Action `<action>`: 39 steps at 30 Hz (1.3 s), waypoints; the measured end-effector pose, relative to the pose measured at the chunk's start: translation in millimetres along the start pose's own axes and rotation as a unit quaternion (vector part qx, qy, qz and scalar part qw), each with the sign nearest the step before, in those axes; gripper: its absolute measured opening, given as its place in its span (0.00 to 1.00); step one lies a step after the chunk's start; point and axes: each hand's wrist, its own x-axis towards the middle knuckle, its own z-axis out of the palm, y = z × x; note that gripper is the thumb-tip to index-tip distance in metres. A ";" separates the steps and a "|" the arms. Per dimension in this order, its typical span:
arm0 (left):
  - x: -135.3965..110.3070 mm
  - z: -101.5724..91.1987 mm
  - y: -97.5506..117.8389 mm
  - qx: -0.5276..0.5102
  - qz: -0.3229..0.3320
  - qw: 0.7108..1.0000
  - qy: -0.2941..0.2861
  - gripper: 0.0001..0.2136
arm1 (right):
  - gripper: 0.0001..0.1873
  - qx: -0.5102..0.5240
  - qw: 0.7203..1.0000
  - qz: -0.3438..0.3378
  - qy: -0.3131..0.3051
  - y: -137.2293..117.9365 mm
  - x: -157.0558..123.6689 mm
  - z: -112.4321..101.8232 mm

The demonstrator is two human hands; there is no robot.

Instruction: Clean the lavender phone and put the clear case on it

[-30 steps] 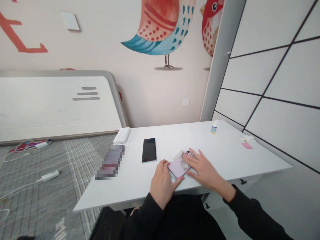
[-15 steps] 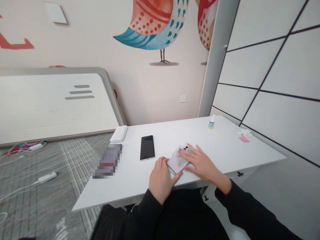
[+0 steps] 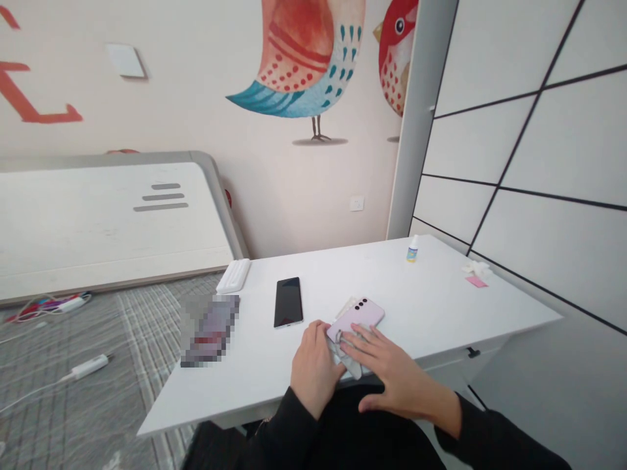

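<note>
At the left of the white desk (image 3: 441, 313) lies a blurred object (image 3: 209, 329), too unclear to name, and on its far side is a white ribbed holder (image 3: 234, 275). Next comes a black smartphone (image 3: 289, 302), screen up. The left hand (image 3: 316, 369) has bent fingers and seems to grasp the near edge of a lilac phone (image 3: 356, 318), which lies on the desk with its back and 3 camera lenses up. The right hand (image 3: 392, 369) has its fingers spread and pressing a grey cloth (image 3: 349, 358) against the phone. More to the right, at the far side, are a small bottle (image 3: 413, 250) and a pink paper (image 3: 476, 281)
</note>
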 end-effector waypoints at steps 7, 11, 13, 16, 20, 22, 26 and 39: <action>0.5 0.1 -1.3 -0.004 0.004 1.000 0.008 0.24 | 0.45 -0.012 0.996 0.083 0.037 3.3 12.6 1.1; 0.4 1.0 -1.3 -0.004 0.004 1.000 0.014 0.23 | 0.41 0.035 0.999 0.027 0.014 -6.4 29.1 2.7; 0.0 1.9 -1.9 0.001 0.007 1.000 0.018 0.24 | 0.35 0.007 0.994 0.097 0.047 -8.0 36.2 2.3; -0.9 3.5 -3.2 0.012 0.010 1.000 0.020 0.26 | 0.42 0.025 0.996 0.069 0.039 -10.8 39.7 4.2; -1.0 3.8 -3.3 0.005 0.006 1.000 0.026 0.27 | 0.41 0.024 0.998 0.051 0.012 -4.5 31.6 4.2; -0.7 3.3 -2.6 0.000 0.008 1.000 0.026 0.26 | 0.36 -0.021 0.990 0.131 0.041 1.5 25.9 2.5; 0.0 2.4 -1.9 0.000 0.019 0.999 0.031 0.25 | 0.45 0.011 0.999 0.039 0.017 1.1 19.6 3.6; -0.1 3.8 -2.9 0.004 0.000 1.000 0.015 0.27 | 0.37 0.013 0.998 0.069 0.004 -5.5 36.5 -2.4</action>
